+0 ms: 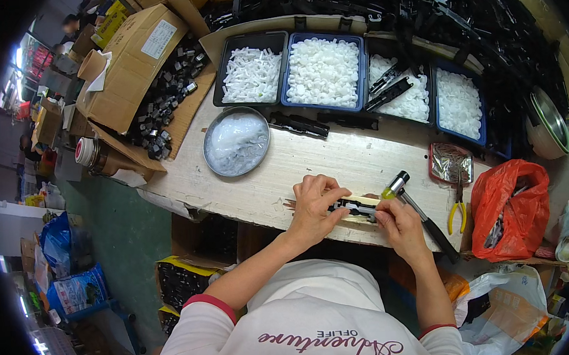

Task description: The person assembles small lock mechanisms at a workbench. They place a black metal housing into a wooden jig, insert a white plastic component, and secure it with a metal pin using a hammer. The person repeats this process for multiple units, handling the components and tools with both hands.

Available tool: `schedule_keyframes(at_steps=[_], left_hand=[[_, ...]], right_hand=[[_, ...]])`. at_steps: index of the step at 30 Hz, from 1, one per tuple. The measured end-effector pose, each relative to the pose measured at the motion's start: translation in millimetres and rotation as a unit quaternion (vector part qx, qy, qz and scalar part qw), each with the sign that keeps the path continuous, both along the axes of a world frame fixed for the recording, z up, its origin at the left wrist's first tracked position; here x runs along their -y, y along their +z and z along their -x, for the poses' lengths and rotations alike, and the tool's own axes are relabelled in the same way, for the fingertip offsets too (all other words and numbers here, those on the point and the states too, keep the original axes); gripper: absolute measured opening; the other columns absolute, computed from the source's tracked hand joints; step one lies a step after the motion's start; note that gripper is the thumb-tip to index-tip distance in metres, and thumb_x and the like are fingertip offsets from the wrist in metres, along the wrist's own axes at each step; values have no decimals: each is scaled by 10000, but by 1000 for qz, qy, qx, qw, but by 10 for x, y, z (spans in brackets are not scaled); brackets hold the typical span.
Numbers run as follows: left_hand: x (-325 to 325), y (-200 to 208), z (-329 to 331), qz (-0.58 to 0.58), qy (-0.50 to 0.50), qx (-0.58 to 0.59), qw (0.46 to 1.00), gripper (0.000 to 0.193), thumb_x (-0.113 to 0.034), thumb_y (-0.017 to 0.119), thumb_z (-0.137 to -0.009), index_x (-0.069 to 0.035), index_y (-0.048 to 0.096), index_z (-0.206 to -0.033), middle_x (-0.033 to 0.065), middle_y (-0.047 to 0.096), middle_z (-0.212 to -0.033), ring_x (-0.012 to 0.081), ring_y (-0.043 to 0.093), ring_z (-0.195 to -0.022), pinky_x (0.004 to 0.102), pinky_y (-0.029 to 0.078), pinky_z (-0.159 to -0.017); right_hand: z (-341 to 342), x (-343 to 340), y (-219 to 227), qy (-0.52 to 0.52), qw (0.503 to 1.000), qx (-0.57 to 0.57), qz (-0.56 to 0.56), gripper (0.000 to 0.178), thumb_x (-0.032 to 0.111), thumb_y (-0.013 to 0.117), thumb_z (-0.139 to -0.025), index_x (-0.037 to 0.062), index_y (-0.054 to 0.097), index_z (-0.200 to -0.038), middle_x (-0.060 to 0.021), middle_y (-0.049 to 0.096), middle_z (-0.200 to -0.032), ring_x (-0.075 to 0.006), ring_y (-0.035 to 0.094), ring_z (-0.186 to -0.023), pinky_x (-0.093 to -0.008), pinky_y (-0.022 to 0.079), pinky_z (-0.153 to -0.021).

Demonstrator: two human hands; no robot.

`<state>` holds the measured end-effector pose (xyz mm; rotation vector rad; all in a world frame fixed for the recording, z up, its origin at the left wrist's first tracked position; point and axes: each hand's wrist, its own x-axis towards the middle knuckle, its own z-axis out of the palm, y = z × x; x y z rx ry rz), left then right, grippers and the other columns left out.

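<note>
At the table's front edge lies a long, narrow black plastic part (354,207) with white and light grey pieces along its middle. My left hand (314,207) is closed on its left end, thumb in front and fingers behind. My right hand (401,225) pinches at its right end; whether a small loose piece is between those fingertips I cannot tell. A pale strip shows behind the part. Just beyond my right hand rests a hammer (421,213), its silver and black head with a yellow-green face, its dark handle slanting toward the table edge.
Behind stand several trays (326,108) of small white plastic pieces, plus a round dish (205,147) of whitish grease. Black parts (299,125) lie before them. Yellow-handled pliers (459,215), a red pin tray (431,160) and a red bag (511,214) are right; a carton (132,63) is left.
</note>
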<state>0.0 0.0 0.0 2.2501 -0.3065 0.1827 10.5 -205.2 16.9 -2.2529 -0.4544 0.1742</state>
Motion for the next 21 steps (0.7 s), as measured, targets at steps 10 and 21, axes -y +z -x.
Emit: schedule_keyframes(at_steps=[10, 21], left_hand=[[-7, -74, -3, -25, -25, 80, 996, 168, -89, 733, -608, -169, 671, -743, -26, 544, -849, 177, 447, -870, 342, 260, -766], [-5, -92, 10, -24, -34, 90, 995, 191, -70, 715, -602, -157, 655, -761, -3, 538, -890, 196, 452, -896, 360, 267, -786]], right_hand=[[-197, -19, 9, -89, 968, -228, -51, 163, 122, 620, -793, 16, 507, -744, -58, 535, -553, -148, 481, -493, -294, 372, -490], [-329, -17, 56, -4, 984, -148, 98, 170, 172, 636, -765, 42, 529, -740, -113, 554, -575, -285, 536, -531, -373, 411, -520]])
